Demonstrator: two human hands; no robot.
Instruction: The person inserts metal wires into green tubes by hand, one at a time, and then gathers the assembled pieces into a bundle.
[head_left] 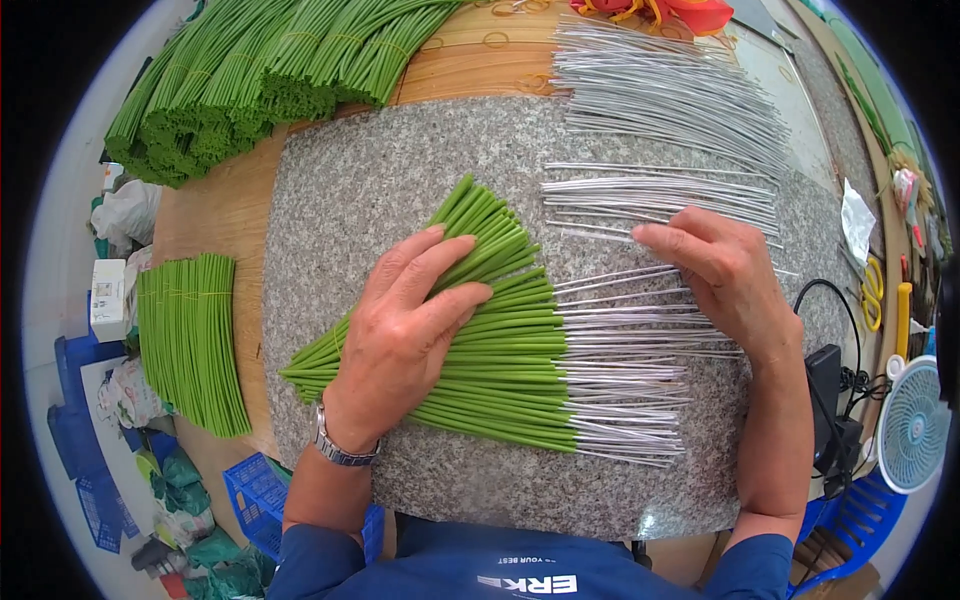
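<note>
A fan of hollow-looking green stems (500,375) lies across the grey speckled stone slab (330,200), narrow at its left end and spread at its right. White wires (625,400) stick out of many of the stems' right ends. My left hand (400,320) is closed over the stems, its thumb between an upper bunch and the lower rows. My right hand (725,270) pinches a thin white wire at the lower edge of a small row of loose wires (660,195). Its other fingers curl above the wires from the fan, partly hidden.
A larger pile of wires (660,90) lies at the far right. Thick bundles of green stems (260,70) fill the far left, and another bundle (192,340) lies left of the slab. A fan (912,425), black adapter (828,390) and yellow-handled scissors (872,290) sit at right.
</note>
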